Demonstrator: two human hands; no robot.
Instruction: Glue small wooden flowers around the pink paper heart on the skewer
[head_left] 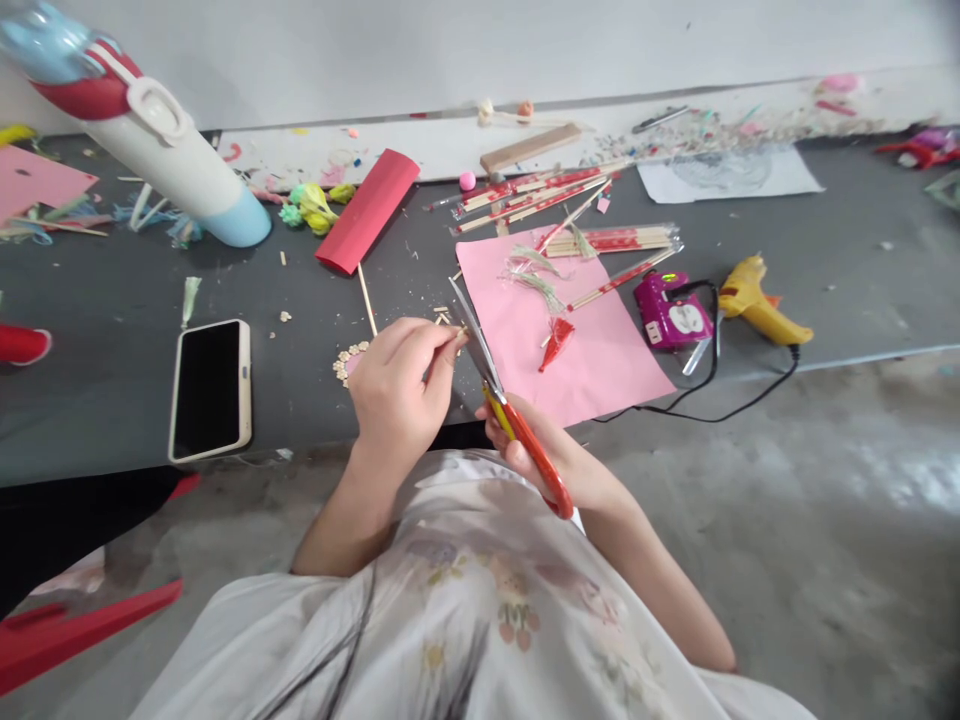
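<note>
My right hand [517,440] grips a pair of scissors [534,446] with orange-red handles and a bit of yellow near the pivot. Their blades point up and away, slightly parted. At the blades, my left hand [405,385] pinches a small tan piece [463,334], mostly hidden by the fingertips. Partly behind my left hand lies a pink shape edged with small pale wooden slices [343,364]. Tiny stick offcuts [442,316] are scattered just beyond the fingers. A pink sheet [600,370] lies beside the scissors, with a red piece [556,342] and pale green tassels on it.
Wrapped chopsticks [611,240] lie across the pink sheet's far edge. To the right are a purple box [673,312] and a yellow glue gun [761,302] with a black cord. A phone [213,390], a bottle [169,150] and folded red paper [369,210] are on the left.
</note>
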